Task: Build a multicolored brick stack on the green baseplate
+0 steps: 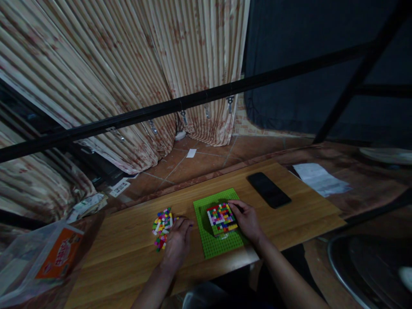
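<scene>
A green studded baseplate (212, 244) lies on the wooden table (128, 244). On it stands a square block of many-coloured small bricks (221, 218). My right hand (247, 219) rests against the block's right side, fingers curled at its upper right corner. To the left of the plate lies a pile of loose coloured bricks (162, 227). My left hand (177, 243) sits just right of that pile, fingers bent down at its edge; whether they pinch a brick is hidden.
A black phone (269, 189) lies on the table behind and right of the plate. A black metal bar (193, 101) crosses the view. Striped curtains (144, 64) hang behind, paper (321, 179) lies on the tiled floor, and a plastic bag (38, 262) sits at left.
</scene>
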### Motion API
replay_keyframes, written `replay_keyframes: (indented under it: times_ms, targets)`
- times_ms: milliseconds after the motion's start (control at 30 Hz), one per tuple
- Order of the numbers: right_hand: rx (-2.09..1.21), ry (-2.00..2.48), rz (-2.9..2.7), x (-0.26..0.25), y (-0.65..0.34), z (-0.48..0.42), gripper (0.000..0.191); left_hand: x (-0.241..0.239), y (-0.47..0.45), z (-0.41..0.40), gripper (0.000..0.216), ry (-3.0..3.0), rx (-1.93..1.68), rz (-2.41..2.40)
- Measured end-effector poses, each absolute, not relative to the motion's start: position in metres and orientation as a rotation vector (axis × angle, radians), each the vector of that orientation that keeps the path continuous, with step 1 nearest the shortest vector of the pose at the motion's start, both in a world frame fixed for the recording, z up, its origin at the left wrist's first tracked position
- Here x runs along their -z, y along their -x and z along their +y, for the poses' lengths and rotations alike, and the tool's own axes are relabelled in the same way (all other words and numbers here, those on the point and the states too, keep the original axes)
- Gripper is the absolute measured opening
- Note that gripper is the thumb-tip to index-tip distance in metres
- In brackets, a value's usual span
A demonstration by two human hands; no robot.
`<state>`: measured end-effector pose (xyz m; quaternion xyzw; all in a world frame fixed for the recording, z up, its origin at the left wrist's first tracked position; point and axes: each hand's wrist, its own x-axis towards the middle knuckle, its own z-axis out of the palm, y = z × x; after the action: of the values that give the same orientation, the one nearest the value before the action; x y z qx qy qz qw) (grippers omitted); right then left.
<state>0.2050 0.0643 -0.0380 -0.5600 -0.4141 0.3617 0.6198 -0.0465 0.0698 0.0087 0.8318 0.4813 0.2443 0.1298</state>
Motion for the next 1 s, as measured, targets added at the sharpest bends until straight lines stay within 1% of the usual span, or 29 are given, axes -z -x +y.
replay_keyframes:
  times_ms: [200,433,633,1000]
  targets:
    - [-0.835,1.3,-0.949,0.038,-0.205,0.064,0.037,-0.015,0.034,0.072,0.02,-2.25,-0.753,1.392]
    - [-0.832,1.31,-0.969,0.039,-0.206,0.064,0.037,-0.016,0.017,0.073,0.02,-2.158,-0.777,1.333]
    - [-0.804,1.316,-0.98,0.039,-0.206,0.064,0.036,-0.017,0.003,0.078,0.02,-2.019,-0.877,1.364]
    - [-0.828,1.303,-0.985,0.041,-0.207,0.065,0.037,-0.031,-0.03,0.094,0.02,-2.059,-0.887,1.313]
